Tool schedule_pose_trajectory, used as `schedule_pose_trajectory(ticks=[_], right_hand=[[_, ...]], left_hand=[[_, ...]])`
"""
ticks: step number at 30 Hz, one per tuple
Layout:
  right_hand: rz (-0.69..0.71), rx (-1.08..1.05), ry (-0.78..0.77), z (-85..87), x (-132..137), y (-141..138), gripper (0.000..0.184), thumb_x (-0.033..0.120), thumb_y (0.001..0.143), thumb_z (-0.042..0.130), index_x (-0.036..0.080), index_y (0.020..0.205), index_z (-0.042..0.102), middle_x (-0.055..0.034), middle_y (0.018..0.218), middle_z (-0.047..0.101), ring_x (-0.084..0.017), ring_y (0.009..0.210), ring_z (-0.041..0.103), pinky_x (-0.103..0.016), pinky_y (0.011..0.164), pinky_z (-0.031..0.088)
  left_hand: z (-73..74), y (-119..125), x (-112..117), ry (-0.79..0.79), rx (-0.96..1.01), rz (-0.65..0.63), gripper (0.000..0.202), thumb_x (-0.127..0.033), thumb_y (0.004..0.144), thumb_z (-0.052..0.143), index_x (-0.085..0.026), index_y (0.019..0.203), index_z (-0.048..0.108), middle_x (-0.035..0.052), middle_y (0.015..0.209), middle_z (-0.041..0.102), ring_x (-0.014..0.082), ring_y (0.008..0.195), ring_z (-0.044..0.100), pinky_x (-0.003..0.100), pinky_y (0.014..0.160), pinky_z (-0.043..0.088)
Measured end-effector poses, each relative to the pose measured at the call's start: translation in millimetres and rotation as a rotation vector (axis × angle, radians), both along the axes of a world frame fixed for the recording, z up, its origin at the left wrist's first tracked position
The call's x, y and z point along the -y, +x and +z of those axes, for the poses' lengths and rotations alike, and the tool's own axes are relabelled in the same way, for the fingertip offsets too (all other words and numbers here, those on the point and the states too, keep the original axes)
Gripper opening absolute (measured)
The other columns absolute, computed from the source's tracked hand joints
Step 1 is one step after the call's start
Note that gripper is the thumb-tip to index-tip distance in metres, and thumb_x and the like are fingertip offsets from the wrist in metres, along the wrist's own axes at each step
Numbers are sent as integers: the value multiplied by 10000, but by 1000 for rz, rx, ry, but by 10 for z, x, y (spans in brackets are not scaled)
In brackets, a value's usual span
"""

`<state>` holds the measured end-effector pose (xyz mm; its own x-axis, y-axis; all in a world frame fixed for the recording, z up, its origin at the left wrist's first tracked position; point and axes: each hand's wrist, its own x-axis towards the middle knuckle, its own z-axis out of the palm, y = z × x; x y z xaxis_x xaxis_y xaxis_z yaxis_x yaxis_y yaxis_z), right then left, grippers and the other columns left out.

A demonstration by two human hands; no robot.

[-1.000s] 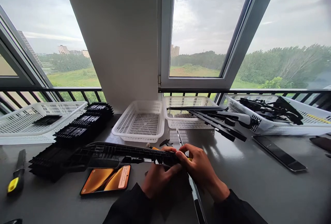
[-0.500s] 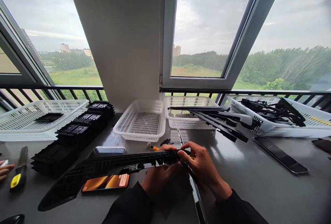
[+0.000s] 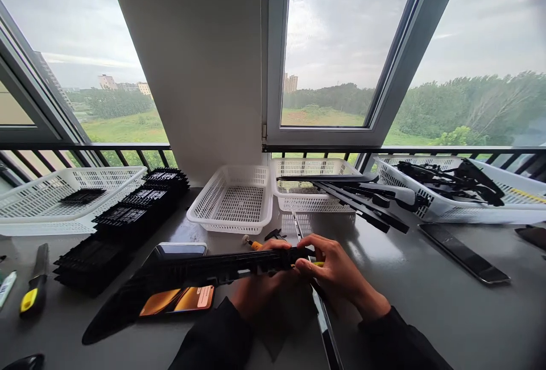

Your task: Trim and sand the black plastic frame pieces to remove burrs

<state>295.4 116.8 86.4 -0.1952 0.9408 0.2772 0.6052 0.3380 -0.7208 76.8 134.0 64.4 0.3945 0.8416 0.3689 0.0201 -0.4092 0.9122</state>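
Observation:
Both my hands grip the right end of a long black ribbed plastic part that stretches left across the grey table. My left hand holds it from below with fingers wrapped round. My right hand pinches the end from the right. Something yellow peeks out by my right fingers; I cannot make out what it is. An orange-screened phone lies under the part. A small yellow-handled tool lies just behind my hands.
White mesh baskets stand along the window: an empty one, one with long black strips, one with black parts at right, one at left. Stacked black trays sit left. A yellow-black knife lies far left.
The long part's far left end has swung down and toward me, then slightly right. Another person's hand at the left edge half a second ago is gone.

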Motion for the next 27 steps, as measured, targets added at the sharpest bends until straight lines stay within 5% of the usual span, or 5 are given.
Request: schedule_pose_trajectory(ticks=[5, 10, 14, 20, 27], right_hand=[[-133, -15, 7, -14, -5, -29, 524, 706, 957, 589, 206, 956, 749, -12, 755, 665, -167, 602, 515, -289, 591, 356], [-300, -23, 29, -64, 5, -148, 554, 733, 988, 518, 216, 919, 703, -41, 823, 715, -211, 665, 612, -311, 635, 413], [-280, -36, 32, -89, 25, -215, 538, 726, 999, 506, 228, 1079, 695, -61, 1050, 740, -222, 747, 663, -325, 683, 469], [-263, -14, -36, -79, 38, -239, 549, 714, 988, 507, 237, 1207, 669, -90, 1223, 719, -264, 893, 721, -357, 754, 535], [-175, 22, -151, -43, 74, -263, 565, 695, 984, 499, 275, 1344, 617, -87, 1405, 655, -309, 1154, 712, -419, 926, 549]], left_hand=[[-32, 12, -7, 84, -7, 84, 321, -367, 870, 832, -257, 1141, 701, 54, 1111, 750, 258, 1025, 723, 423, 921, 602], [-279, 103, -15, 294, 1, 81, 520, -468, 862, 817, -279, 1317, 651, 68, 1197, 745, 290, 1082, 735, 436, 945, 617], [-446, 160, 5, 290, -22, 176, 832, -449, 822, 836, -314, 1533, 424, 77, 1274, 670, 233, 1001, 728, 362, 818, 645], [-514, 203, 32, 158, -4, 212, 816, -436, 800, 842, -311, 1491, 427, 85, 1272, 598, 215, 949, 689, 366, 812, 631], [-490, 164, 50, 134, -127, 128, 800, -386, 884, 746, -273, 1571, 351, 118, 1363, 646, 269, 1094, 724, 436, 944, 618]])
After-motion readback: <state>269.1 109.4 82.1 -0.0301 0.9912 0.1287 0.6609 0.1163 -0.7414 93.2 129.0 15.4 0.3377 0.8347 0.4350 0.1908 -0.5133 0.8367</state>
